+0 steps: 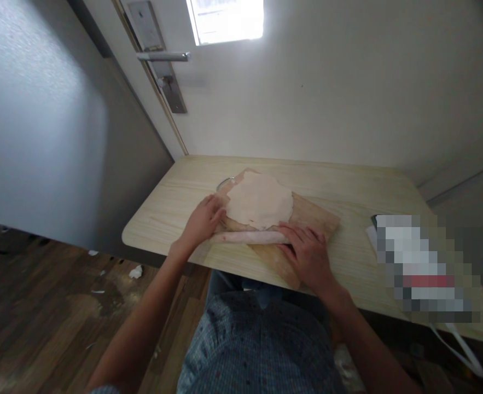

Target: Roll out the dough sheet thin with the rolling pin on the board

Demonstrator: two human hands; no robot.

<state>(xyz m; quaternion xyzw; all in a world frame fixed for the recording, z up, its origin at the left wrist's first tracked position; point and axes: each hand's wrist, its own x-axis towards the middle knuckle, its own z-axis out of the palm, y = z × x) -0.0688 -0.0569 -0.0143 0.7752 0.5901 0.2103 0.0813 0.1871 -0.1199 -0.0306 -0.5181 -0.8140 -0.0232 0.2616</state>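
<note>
A thin, flat sheet of pale dough with an uneven edge lies on a wooden cutting board, which is turned at an angle on the table. Along the dough's near side rests a floury rolling pin, lying left to right. My right hand is over the pin's right end, fingers bent across it and thumb on the near side. At the board's left edge, beside the dough, my left hand has its fingers stretched out and thumb apart. Whether its fingertips touch the dough is unclear.
The pale wooden table stands against a white door with a metal handle. A metal ring shows at the board's far left corner. A blurred-out object lies at the right, with a white cable hanging below the edge.
</note>
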